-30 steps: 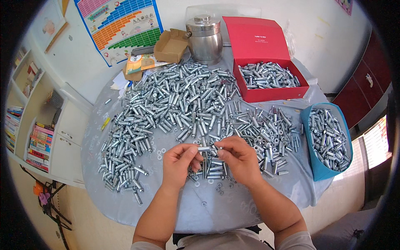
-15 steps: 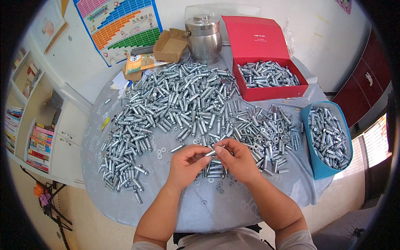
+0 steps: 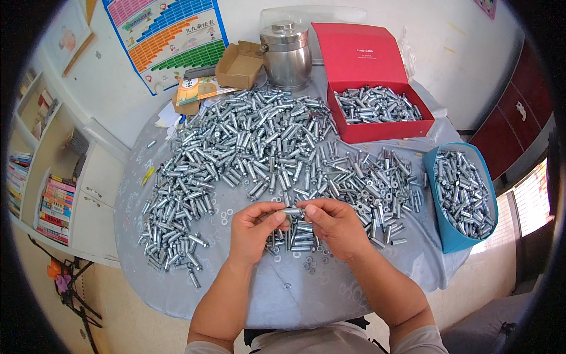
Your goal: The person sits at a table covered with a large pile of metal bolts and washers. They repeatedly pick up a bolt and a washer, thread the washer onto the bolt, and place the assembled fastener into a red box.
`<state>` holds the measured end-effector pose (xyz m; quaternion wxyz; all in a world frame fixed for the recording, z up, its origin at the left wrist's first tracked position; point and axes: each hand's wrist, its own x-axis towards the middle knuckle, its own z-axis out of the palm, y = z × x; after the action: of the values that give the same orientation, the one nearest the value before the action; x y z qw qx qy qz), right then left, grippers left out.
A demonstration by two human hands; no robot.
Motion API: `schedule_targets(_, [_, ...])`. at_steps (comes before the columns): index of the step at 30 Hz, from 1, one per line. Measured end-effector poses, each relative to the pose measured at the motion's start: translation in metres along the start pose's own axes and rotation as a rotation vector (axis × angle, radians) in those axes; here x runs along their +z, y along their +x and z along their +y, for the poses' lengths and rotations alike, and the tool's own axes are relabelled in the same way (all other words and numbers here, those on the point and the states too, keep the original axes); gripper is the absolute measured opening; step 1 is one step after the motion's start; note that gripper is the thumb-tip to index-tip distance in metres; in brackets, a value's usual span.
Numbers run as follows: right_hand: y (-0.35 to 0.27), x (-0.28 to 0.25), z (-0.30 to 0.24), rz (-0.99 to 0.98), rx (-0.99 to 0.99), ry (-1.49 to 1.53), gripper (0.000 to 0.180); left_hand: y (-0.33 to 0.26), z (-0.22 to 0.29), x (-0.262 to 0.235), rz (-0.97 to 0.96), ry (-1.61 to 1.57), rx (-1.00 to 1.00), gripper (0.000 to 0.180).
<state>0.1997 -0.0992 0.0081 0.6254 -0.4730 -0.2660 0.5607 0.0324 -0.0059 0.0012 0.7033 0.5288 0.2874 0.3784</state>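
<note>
Over the near middle of the table, a silver expansion bolt lies level between my two hands. My left hand pinches its left end between thumb and fingers. The fingers of my right hand close on the other end. A large heap of similar metal bolts and sleeves spreads behind and to the left. Just right of my right hand lies a smaller pile of sleeves and washers. Loose washers lie beside my left hand. Beneath the hands are more metal pieces, partly covered.
A red box with its lid raised holds bolts at the back right. Near the right edge stands a blue fabric bin full of them. A steel pot, an open cardboard box and books stand behind the heap. A grey cloth covers the table.
My hands have shifted slightly left and apart. The bolt, tilted and partly covered by fingers before, now lies nearly level and shows more between them.
</note>
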Motion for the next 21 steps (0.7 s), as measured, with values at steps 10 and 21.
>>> schedule_targets(10, [0.006, 0.002, 0.006, 0.118, -0.087, -0.212, 0.018, 0.001, -0.002, 0.000, -0.022, -0.008, -0.005, 0.016])
schedule_targets(21, [0.000, 0.005, 0.011, 0.120, -0.258, -0.663, 0.032, -0.003, -0.001, 0.003, -0.050, 0.066, 0.021, 0.017])
